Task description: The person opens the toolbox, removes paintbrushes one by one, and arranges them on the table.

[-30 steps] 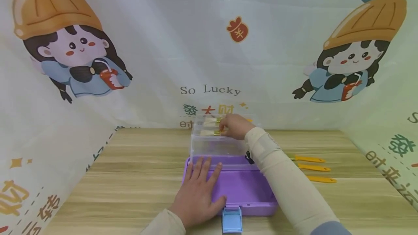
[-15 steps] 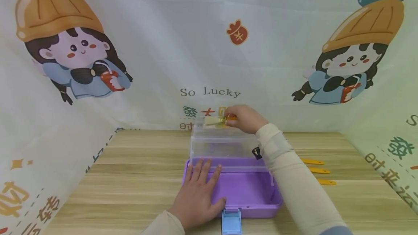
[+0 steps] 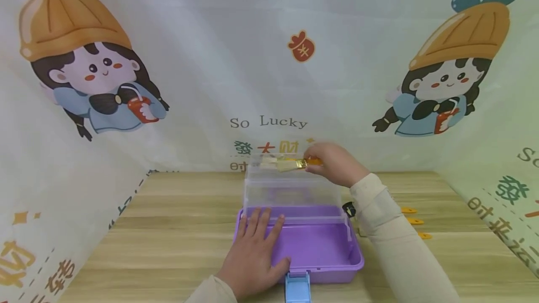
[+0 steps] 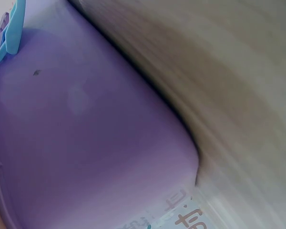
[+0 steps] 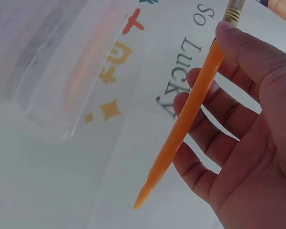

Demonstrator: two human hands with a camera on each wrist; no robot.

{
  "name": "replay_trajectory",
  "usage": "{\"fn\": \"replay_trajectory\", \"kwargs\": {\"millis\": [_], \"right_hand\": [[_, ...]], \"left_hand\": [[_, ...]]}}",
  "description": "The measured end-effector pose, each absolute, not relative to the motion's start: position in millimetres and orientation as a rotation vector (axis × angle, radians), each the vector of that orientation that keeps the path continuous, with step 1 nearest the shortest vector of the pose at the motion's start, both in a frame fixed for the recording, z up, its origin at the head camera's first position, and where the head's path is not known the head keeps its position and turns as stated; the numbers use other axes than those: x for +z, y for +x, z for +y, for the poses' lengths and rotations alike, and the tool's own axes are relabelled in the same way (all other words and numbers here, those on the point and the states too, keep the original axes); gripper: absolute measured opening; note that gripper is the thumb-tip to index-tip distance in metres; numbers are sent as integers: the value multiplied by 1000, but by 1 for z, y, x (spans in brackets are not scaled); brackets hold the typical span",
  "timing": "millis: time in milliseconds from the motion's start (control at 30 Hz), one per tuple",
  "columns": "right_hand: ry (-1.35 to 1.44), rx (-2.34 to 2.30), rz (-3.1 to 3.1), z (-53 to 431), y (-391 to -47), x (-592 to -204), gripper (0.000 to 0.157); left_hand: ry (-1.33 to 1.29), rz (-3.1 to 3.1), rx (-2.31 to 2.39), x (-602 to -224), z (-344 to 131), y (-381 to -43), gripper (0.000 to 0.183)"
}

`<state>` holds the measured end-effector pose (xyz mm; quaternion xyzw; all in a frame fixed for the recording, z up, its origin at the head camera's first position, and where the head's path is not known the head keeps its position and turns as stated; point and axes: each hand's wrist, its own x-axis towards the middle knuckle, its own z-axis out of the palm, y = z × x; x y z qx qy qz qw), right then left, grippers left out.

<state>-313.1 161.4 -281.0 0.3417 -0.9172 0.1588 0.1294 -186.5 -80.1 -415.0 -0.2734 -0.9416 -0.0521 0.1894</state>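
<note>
My right hand (image 3: 337, 165) pinches a flat paintbrush (image 3: 289, 166) by its orange handle, thumb near the metal ferrule. Its pale bristles point left, above the clear upper tray (image 3: 290, 182) of a purple storage box (image 3: 316, 247). Behind it another brush with pale bristles (image 3: 268, 160) lies in the top of the tray. In the right wrist view the orange handle (image 5: 195, 107) slants across the fingers. My left hand (image 3: 254, 258) rests with spread, straight fingers on the box's left side. The left wrist view shows the box's outer wall (image 4: 95, 119).
Orange brush handles (image 3: 414, 221) lie on the wooden table to the right, partly hidden by my right forearm. A light blue latch (image 3: 297, 289) hangs at the box's front. A small black piece (image 3: 348, 208) sits by its right back corner. A printed curtain (image 3: 202, 60) stands behind.
My right hand has picked a paintbrush out of the clear tray, lifted it and carried it to the right. My left hand stays on the box.
</note>
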Motion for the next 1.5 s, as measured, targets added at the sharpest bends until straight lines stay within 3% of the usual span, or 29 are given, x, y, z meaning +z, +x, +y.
{"fn": "replay_trajectory", "kwargs": {"millis": [833, 1500], "right_hand": [[727, 382, -2860, 315, -250, -348, 15], [845, 399, -2981, 331, -225, -408, 19]], "left_hand": [[-780, -2655, -144, -416, -78, -186, 80], [-788, -2644, -133, -414, -78, -187, 80]]}}
